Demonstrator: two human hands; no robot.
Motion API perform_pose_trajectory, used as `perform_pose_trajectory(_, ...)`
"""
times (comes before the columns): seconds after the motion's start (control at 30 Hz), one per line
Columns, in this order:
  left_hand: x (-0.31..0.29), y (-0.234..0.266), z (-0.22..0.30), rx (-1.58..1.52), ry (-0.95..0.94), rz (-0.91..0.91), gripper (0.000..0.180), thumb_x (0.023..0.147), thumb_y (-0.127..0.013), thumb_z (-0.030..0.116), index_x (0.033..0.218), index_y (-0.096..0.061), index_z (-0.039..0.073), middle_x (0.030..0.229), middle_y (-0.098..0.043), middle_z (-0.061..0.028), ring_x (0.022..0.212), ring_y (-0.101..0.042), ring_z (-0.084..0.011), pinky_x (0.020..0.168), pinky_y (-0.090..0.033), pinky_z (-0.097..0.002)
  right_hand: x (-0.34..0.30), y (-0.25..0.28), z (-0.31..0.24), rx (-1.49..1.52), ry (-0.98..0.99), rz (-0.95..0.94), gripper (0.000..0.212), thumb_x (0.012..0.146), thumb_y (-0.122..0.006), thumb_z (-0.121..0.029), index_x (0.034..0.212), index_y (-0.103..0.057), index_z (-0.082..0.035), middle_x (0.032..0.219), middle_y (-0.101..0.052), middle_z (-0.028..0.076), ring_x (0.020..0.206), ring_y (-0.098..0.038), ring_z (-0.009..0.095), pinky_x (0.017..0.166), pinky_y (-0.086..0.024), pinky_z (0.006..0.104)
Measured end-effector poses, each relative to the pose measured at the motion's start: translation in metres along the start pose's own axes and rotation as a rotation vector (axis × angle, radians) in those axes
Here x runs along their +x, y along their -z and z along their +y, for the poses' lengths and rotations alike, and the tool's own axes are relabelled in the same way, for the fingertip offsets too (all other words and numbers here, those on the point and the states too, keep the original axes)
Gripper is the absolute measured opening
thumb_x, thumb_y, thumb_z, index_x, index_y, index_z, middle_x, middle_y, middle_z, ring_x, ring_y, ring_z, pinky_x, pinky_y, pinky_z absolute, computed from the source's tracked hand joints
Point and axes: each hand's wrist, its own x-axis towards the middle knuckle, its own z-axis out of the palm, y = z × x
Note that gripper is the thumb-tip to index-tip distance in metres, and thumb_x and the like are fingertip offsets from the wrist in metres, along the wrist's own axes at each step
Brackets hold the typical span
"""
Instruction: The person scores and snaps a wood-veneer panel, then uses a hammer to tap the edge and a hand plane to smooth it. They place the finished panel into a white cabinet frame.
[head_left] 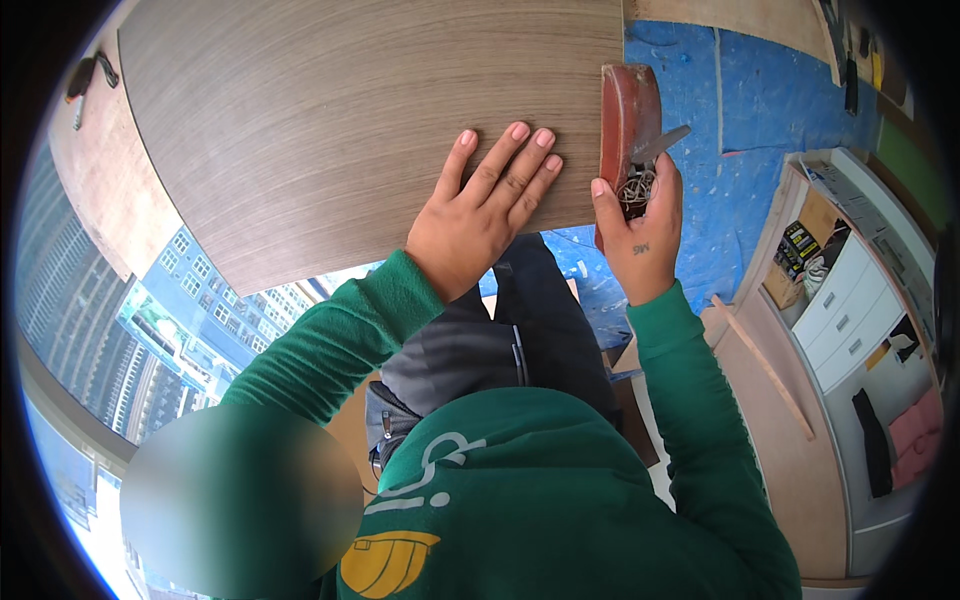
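Note:
A brown wood-grain panel (380,110) lies in front of me. My left hand (480,205) rests flat on it near its right side, fingers stretched out. At the panel's right edge my right hand (640,225) grips the near end of a reddish wooden hand plane (632,95), thumb on its left side. A metal blade (662,145) sticks up at a slant from the plane. Curled shavings (636,188) sit in its opening, just ahead of my hand. The plane's underside is hidden, so I cannot tell how it meets the edge.
Blue sheeting (715,190) with pale specks covers the floor beyond the panel's right edge. A white cabinet with drawers (850,300) stands at right, with a wooden strip (765,365) beside it. A corded tool (82,80) lies far left, near windows.

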Motion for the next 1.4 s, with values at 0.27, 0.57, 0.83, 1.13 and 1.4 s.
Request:
perform_pose_trajectory(0.27,0.001,0.001,-0.001,-0.001,-0.003,-0.006,0.068,0.098,-0.056,0.025,0.164,-0.039,0.017,0.172,-0.034,-0.0024,0.160,-0.029,-0.0254,0.130,-0.018,-0.0539,-0.078,0.022,0.022,0.176,-0.233,-0.046,0.067,0.091,-0.078,-0.015,0.145,-0.045,0.006,0.125,-0.058,0.018,0.110,-0.063,0.026,0.093,-0.054,0.0405)
perform_pose_trajectory(0.57,0.002,0.003,0.001,0.017,-0.008,-0.002,0.067,0.098,-0.056,0.025,0.163,-0.041,0.016,0.172,-0.034,-0.0032,0.160,-0.029,-0.0254,0.129,-0.019,-0.0547,0.011,0.020,0.009,0.199,-0.051,0.035,0.057,0.092,-0.079,-0.018,0.137,-0.054,0.007,0.122,-0.065,0.018,0.106,-0.065,0.025,0.094,-0.053,0.0390)
perform_pose_trajectory(0.83,0.002,0.001,0.003,-0.054,0.004,0.010,0.068,0.098,-0.054,0.018,0.164,-0.038,0.016,0.170,-0.037,-0.0047,0.157,-0.034,-0.0275,0.130,-0.021,-0.0555,0.105,0.000,-0.027,0.102,0.214,0.103,0.050,0.090,-0.081,-0.027,0.125,-0.061,0.002,0.111,-0.068,0.017,0.098,-0.067,0.035,0.086,-0.054,0.0447)
perform_pose_trajectory(1.13,0.002,0.000,0.003,-0.057,0.009,0.027,0.067,0.098,-0.054,0.017,0.163,-0.040,0.018,0.170,-0.038,-0.0030,0.157,-0.034,-0.0264,0.130,-0.020,-0.0550,0.078,-0.006,-0.011,0.030,0.189,0.074,0.062,0.089,-0.082,-0.026,0.136,-0.054,0.003,0.120,-0.063,0.020,0.109,-0.064,0.036,0.091,-0.054,0.0441)
perform_pose_trajectory(1.4,0.003,-0.002,0.003,-0.018,0.009,0.043,0.065,0.097,-0.057,0.024,0.161,-0.045,0.017,0.170,-0.038,-0.0014,0.158,-0.032,-0.0244,0.130,-0.019,-0.0537,0.011,0.002,0.005,0.005,0.048,0.012,0.070,0.089,-0.081,-0.020,0.144,-0.046,0.007,0.130,-0.057,0.024,0.115,-0.062,0.037,0.094,-0.053,0.0453)
